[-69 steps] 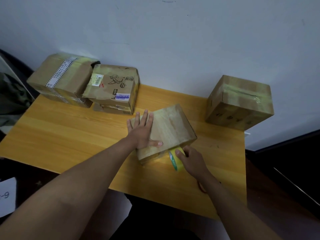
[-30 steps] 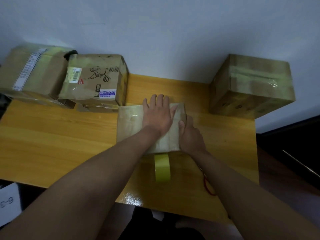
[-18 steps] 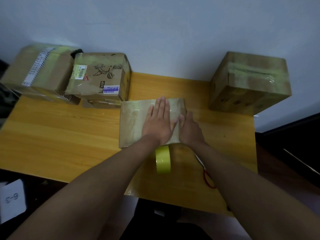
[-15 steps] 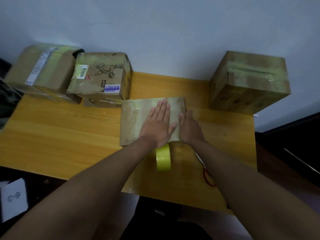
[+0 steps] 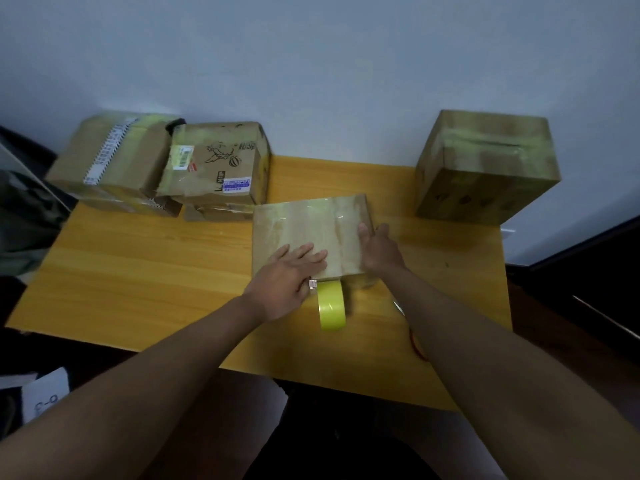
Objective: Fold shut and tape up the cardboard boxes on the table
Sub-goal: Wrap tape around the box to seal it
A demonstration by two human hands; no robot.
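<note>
A: Item one, the centre box [image 5: 311, 233]. Where does it lie against your hands?

B: It sits mid-bench on the wooden bench [image 5: 145, 278], under and between them. Your left hand [image 5: 289, 275] lies flat on its near top face, fingers straight and spread, palm over the near edge. Your right hand [image 5: 379, 249] presses its right side, thumb on the top face, fingers extended down the side wall. Neither hand grips anything.

A: Orientation?

B: Flaps folded shut, top face up. Long axis runs left to right, roughly parallel to the wall, slightly skewed.

A: Appearance?

B: Plain brown cardboard, glossy clear tape covering the top, with wrinkles near the far edge.

A: Item two, the tape roll [image 5: 331, 304]?

B: Yellow, standing on edge, touching the box's near side, just right of your left hand's thumb. A strip seems to run from it up to the box; I cannot tell for certain.

A: Other stock?

B: Two worn boxes at far left: one with a striped strip [image 5: 114, 157], one with printed labels [image 5: 221, 161]. One taped box at far right [image 5: 485, 168], against the wall.
</note>
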